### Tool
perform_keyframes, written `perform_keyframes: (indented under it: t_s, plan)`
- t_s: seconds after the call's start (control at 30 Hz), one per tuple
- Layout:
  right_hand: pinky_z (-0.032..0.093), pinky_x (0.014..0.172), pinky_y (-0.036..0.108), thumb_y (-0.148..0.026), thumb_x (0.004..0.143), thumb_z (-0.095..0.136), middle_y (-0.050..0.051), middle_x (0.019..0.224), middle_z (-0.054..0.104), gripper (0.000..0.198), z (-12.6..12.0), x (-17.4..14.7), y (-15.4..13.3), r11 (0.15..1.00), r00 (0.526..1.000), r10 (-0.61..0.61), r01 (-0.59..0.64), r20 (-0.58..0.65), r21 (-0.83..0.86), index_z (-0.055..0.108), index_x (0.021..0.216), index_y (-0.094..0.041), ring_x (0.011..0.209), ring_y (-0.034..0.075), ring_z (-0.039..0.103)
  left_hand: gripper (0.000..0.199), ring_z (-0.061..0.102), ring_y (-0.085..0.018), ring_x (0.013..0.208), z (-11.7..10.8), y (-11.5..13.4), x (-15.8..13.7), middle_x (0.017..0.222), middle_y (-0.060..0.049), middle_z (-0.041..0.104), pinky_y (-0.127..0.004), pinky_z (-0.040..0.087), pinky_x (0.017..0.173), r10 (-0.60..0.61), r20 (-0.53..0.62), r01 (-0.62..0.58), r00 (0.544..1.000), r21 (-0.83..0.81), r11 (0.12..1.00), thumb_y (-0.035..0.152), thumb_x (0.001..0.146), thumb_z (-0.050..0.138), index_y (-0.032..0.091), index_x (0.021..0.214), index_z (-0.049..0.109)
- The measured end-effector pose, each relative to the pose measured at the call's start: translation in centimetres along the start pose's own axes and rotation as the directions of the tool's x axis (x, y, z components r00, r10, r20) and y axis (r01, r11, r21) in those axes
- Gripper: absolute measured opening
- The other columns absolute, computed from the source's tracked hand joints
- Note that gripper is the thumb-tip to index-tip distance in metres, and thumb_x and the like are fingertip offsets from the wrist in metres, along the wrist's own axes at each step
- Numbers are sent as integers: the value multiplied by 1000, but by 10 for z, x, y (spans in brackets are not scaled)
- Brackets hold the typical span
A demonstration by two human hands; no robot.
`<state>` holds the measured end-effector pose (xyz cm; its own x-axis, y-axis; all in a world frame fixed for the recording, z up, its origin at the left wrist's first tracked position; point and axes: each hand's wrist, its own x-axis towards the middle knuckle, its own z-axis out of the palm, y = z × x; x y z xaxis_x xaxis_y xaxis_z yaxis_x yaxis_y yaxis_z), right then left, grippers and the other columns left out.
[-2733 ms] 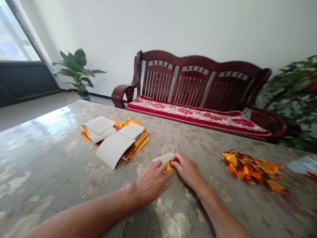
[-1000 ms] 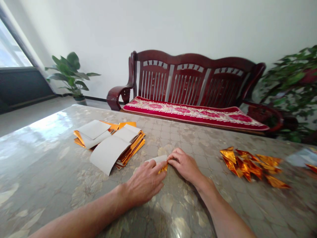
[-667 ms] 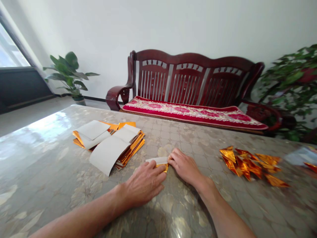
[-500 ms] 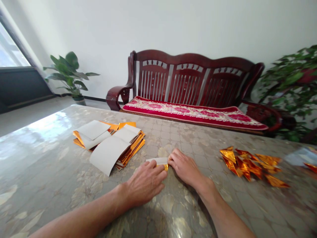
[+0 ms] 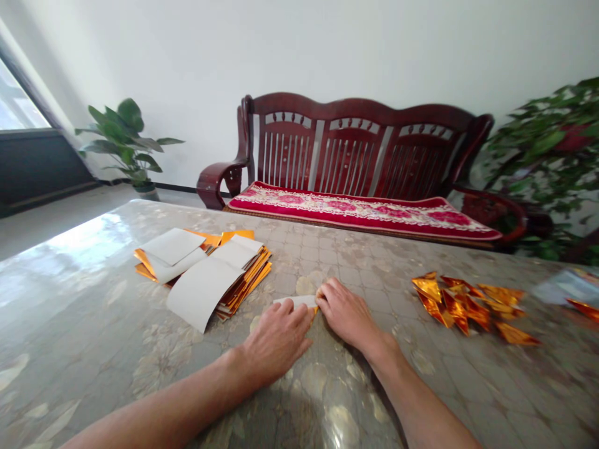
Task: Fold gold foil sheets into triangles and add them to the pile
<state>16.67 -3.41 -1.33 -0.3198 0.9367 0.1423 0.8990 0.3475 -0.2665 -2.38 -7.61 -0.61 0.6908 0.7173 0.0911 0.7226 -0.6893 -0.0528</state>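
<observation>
1. Fingers [image 5: 304, 310] of both hands press flat on one small folded paper [image 5: 294, 301], white side up with a sliver of gold foil at its right end; they are stretched out and close together, pinning the sheet rather than curling round it.
2. Beneath everything spreads the table [image 5: 93, 324], a broad glossy top with a pale stone and flower pattern that catches the window light at its left.
3. Beyond the table's far edge stands a dark red wooden bench [image 5: 355, 143] with a red patterned cushion [image 5: 365, 212] on its seat; a potted plant [image 5: 124, 140] stands on the floor to its left, and leafy foliage [image 5: 547, 156] fills the right edge.
4. On the table, left of the hands, lies a loose stack of gold sheets [image 5: 206, 274], several turned white side up and fanned over one another.
5. Well apart on the right sits a heap of folded gold pieces [image 5: 463, 302], pointed and crumpled.
6. Left hand [image 5: 276, 340] lies palm down, fingertips on the paper's near edge.
7. Right hand [image 5: 346, 312] lies just beside it, fingertips on the paper's gold right end.
8. That folded paper rests on the table between the two hands, near the middle of the view.
</observation>
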Motion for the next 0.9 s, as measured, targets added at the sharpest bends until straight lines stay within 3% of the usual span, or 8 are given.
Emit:
perform_keyframes:
  t_s: [0.2,0.37,0.5,0.63,0.77,0.9]
  plan:
    - [41,77,26,-21,92,47,1,96,64,17,7,2,14,975,988,114,-90,-106,204,64,87,-23,91,16,60,34,51,-25,94,1,0,-1,107,-6,58,-39,45,80,3,-26,-3,1000,-5,1000,37,97,48,19,126,49]
    - [45,78,25,-10,83,47,2,93,66,28,7,-6,15,958,977,58,3,-203,288,70,87,-25,87,15,62,34,51,-26,96,2,0,-1,108,-7,58,-40,45,80,-7,-18,7,1000,-12,1000,36,97,49,20,126,49]
    - [46,77,24,-7,83,44,2,95,67,39,5,-16,11,968,977,-93,134,-192,213,75,93,-27,87,15,62,32,51,-26,96,1,0,0,107,-7,58,-40,45,82,-8,-15,8,1000,-14,1000,36,97,49,20,124,51]
    - [45,79,27,-10,88,44,4,96,70,38,0,-21,6,986,981,-150,157,-122,56,76,98,-29,91,18,61,32,51,-26,96,-1,-1,-2,105,-7,58,-40,44,82,2,-3,-2,1000,-18,1000,37,97,49,20,124,51]
    - [45,82,28,-8,89,43,3,98,70,40,0,-23,3,991,985,-135,137,-110,6,76,101,-27,94,19,60,26,51,-25,96,-3,-4,-5,106,-7,59,-38,44,83,32,-5,-32,999,-32,999,31,98,47,20,120,54]
    - [45,85,27,-13,89,47,3,100,68,33,2,-23,-2,996,989,-11,25,-149,90,74,102,-26,97,18,60,20,52,-23,95,-6,-8,-5,106,-6,60,-36,45,83,29,-9,-29,1000,-64,998,25,98,47,21,116,56]
